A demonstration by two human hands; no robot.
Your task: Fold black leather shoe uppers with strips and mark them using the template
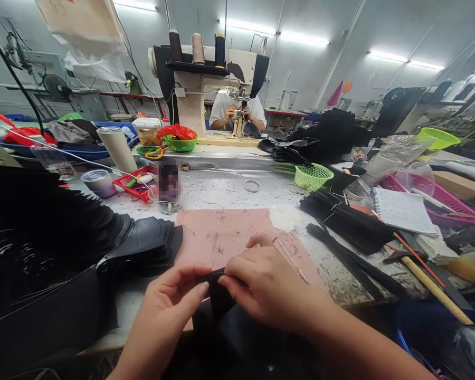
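Note:
Over the front edge of the table, both hands pinch a black leather-like piece (220,296). My left hand (170,301) holds its upper edge between thumb and fingers. Close beside it, my right hand (265,282) grips the same edge, with the thumb tucked under the bent fingers. The lower part of the piece hangs into dark shadow, where its outline is lost. A slim white and yellow stick (295,264) shows just past my right hand; whether the hand touches it I cannot tell. Beneath lies a pink mat (209,232) strewn with dark scraps.
Stacked black pieces (142,240) crowd the left side. On the right are black strips (352,264), a hammer (435,287), a notebook (401,208) and a green basket (312,178). A sewing machine (198,79) stands at the back, with a person working behind it.

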